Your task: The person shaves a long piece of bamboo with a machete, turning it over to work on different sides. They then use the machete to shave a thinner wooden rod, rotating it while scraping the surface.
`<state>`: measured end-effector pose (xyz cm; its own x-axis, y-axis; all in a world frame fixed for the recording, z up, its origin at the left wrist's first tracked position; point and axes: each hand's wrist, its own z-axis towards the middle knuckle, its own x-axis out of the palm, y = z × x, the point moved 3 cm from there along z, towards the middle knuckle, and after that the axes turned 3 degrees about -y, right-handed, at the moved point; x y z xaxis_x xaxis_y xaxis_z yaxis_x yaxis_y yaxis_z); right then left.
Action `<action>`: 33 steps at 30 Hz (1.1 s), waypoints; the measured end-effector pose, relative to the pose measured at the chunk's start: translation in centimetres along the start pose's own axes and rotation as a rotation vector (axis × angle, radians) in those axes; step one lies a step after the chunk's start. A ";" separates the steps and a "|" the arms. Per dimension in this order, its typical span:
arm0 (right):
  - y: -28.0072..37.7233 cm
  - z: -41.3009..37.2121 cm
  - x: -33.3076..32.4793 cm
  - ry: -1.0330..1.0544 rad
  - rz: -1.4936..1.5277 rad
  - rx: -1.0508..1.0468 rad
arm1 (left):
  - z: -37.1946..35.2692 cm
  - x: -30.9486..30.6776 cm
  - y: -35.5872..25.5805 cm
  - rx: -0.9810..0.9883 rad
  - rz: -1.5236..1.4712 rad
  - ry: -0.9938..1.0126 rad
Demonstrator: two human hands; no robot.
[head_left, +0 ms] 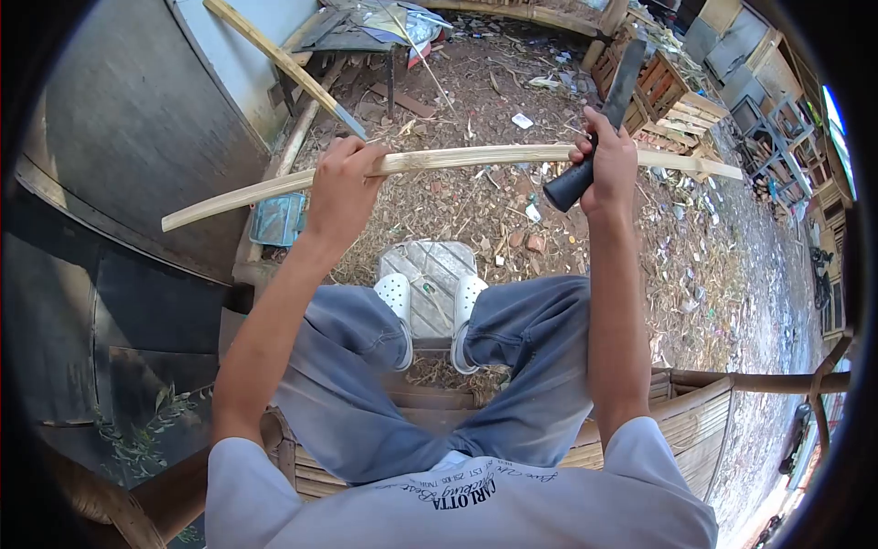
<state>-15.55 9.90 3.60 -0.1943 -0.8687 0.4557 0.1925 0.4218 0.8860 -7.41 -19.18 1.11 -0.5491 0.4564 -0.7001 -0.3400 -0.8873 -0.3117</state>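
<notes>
A long pale strip of split bamboo (485,156) lies crosswise in front of me, level with both hands. My left hand (346,183) is closed around it left of the middle, knuckles up. In my right hand (607,165) is the black handle of a large knife (626,84), its dark blade pointing up and away. That hand is at the strip's right part; whether its fingers also touch the strip is unclear.
White clogs (393,295) rest on a stone slab (428,265) below. A wooden pole (274,57) slants toward my left hand. Beyond are a low table (357,37), wooden crates (672,91), a blue plastic container (278,220) and littered ground. A bamboo bench (686,430) is under me.
</notes>
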 end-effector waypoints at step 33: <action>3.2 -1.9 9.6 0.370 0.138 -0.125 | 2.0 5.4 -6.1 -0.295 -0.774 -0.216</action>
<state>-15.01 2.41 10.66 0.1962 -0.8506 0.4878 0.3121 0.5258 0.7913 -9.78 -11.15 0.50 -0.3880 0.9169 -0.0930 -0.4827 -0.2881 -0.8270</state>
